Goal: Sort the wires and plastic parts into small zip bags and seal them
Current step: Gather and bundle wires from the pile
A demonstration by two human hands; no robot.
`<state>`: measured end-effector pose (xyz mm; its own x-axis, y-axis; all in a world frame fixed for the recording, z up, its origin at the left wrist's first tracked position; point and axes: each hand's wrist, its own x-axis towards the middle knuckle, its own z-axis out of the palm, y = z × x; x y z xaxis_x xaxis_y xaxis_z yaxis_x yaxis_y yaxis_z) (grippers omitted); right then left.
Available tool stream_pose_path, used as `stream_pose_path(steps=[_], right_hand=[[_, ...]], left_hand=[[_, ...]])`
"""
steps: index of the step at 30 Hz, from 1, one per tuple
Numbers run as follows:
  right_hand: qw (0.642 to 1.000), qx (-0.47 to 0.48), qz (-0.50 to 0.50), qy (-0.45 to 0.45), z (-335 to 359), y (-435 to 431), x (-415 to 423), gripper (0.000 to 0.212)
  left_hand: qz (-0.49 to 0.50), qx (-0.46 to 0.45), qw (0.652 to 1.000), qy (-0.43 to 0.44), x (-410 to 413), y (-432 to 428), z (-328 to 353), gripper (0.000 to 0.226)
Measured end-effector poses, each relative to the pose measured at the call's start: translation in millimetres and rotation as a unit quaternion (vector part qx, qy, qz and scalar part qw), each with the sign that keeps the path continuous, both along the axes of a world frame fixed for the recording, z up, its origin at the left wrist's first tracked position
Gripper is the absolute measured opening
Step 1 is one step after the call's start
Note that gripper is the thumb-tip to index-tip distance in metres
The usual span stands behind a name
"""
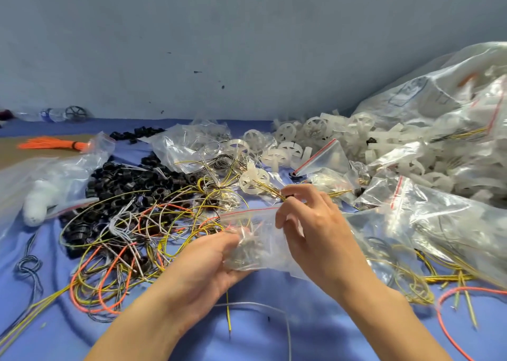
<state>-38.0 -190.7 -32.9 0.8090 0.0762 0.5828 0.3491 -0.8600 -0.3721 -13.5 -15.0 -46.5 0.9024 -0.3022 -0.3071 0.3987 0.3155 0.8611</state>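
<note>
Small zip bag (255,248) sits just below centre. The left hand (208,262) grips its bulging bottom, and the dark, glinting bits inside are too blurred to name. At the bag's twelve o'clock the right hand (312,223) pinches thin yellow wires (269,189), thumb against the red-striped mouth. At three o'clock a big crinkled clear sack (428,130), cut off by the edge, holds white spoked wheels (315,126). Glossy black rings (123,179) and a looping wire tangle (131,234) lie at nine o'clock on blue cloth (274,333).

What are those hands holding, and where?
Left hand grips a small zip bag by its filled bottom; right hand pinches its red-striped top edge.
</note>
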Motion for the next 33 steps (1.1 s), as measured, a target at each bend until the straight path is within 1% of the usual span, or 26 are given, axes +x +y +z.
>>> stream_pose_path(steps=[2,5,7,8,9,10,11,13,16,18,19,21,22,23,24,26,27,28,30,31,32,33], right_hand=[[1.0,0.007,-0.005,-0.014,0,0,0,0.019],[0.999,-0.011,0.003,-0.036,-1,7,-2,0.015],[0.999,-0.03,0.009,-0.04,-2,17,-5,0.011],[0.998,-0.04,0.015,-0.037,-3,21,-7,0.011],[0.998,-0.048,0.024,-0.033,-4,25,-8,0.013],[0.998,-0.052,0.033,-0.029,-5,28,-9,0.014],[0.998,-0.051,0.041,-0.027,-7,30,-9,0.015],[0.998,-0.038,0.051,-0.026,-9,30,-10,0.015],[0.997,-0.024,0.071,-0.017,-12,26,-10,0.015],[0.996,-0.02,0.086,-0.013,-13,23,-11,0.015],[0.996,-0.018,0.092,-0.013,-13,22,-11,0.014],[0.995,-0.01,0.099,-0.017,-13,20,-10,0.013],[0.995,-0.005,0.1,-0.018,-12,19,-10,0.014],[0.995,-0.001,0.1,-0.017,-12,18,-10,0.014],[0.995,0.002,0.098,-0.016,-12,17,-9,0.015],[0.996,0.012,0.09,-0.015,-12,14,-8,0.016],[0.996,0.023,0.084,-0.015,-12,12,-8,0.017],[0.996,0.035,0.075,-0.014,-12,10,-6,0.018],[0.997,0.056,0.053,-0.009,-13,6,-3,0.02],[0.997,0.06,0.043,-0.005,-14,4,-2,0.019],[0.998,0.06,0.035,-0.002,-15,3,0,0.015],[0.998,0.059,0.03,0.002,-17,2,1,0.012]], left_hand=[[-0.028,0.041,0.998,-0.045,-1,-6,-1,0.025],[-0.126,0.066,0.983,-0.118,-1,-12,-1,0.024],[-0.183,0.099,0.963,-0.169,-1,-19,-1,0.014],[-0.196,0.145,0.948,-0.206,-1,-21,-1,0.013],[-0.2,0.212,0.923,-0.251,0,-23,-1,0.022],[-0.205,0.28,0.887,-0.304,1,-24,1,0.033],[-0.208,0.298,0.871,-0.33,2,-24,0,0.04],[-0.225,0.282,0.867,-0.343,6,-27,-3,0.042],[-0.203,0.308,0.855,-0.364,7,-32,-10,0.033],[-0.209,0.309,0.863,-0.341,8,-36,-17,0.034],[-0.218,0.317,0.862,-0.332,9,-38,-22,0.036],[-0.206,0.396,0.82,-0.357,9,-41,-27,0.037],[-0.193,0.421,0.801,-0.379,11,-42,-31,0.038],[-0.187,0.418,0.799,-0.391,13,-44,-30,0.038],[-0.194,0.426,0.786,-0.403,16,-46,-31,0.039],[-0.213,0.466,0.749,-0.42,19,-50,-21,0.038],[-0.222,0.469,0.749,-0.413,23,-50,-17,0.033],[-0.229,0.435,0.781,-0.385,28,-46,-11,0.027],[-0.231,0.315,0.876,-0.284,34,-35,-2,0.022],[-0.203,0.266,0.912,-0.237,38,-28,0,0.02],[-0.145,0.242,0.937,-0.206,45,-19,-1,0.019],[-0.073,0.241,0.948,-0.197,52,-14,-2,0.019]])
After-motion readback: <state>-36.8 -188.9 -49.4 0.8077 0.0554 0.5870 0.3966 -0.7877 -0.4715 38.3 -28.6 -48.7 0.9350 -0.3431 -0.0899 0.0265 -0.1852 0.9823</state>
